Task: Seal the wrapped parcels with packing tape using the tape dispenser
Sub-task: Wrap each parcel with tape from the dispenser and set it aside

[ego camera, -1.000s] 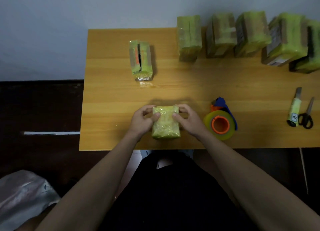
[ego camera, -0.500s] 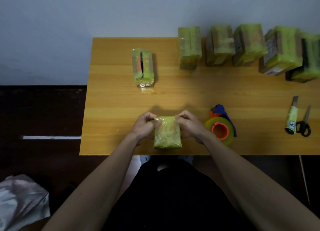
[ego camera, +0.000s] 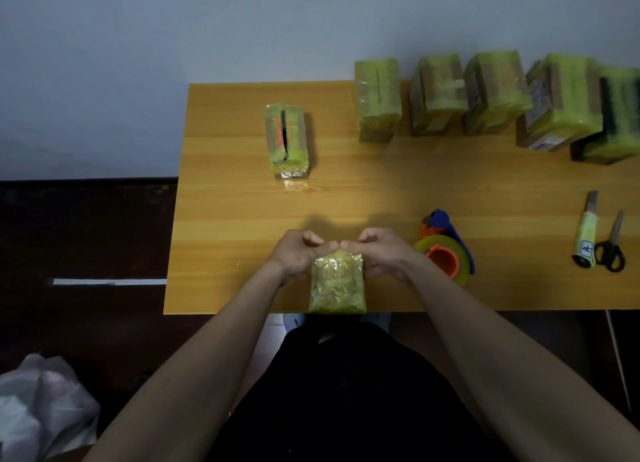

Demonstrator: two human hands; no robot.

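Small parcel [ego camera: 336, 283] at near table [ego camera: 221, 219] edge, centre. Left hand [ego camera: 296, 253] and right hand [ego camera: 379, 252] curl round its far end, thumbs meeting, pinching wrap. Press tape flat, smooth outward; tape dispenser [ego camera: 445, 250] lies just right, ready for the next strip.

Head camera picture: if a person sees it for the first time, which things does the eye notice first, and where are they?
First comes the small parcel in yellow-green wrap at the table's near edge, with the left hand and the right hand pinching its far end. Just right of it lies the tape dispenser with its orange core. Along the far right of the table stands a row of wrapped parcels.
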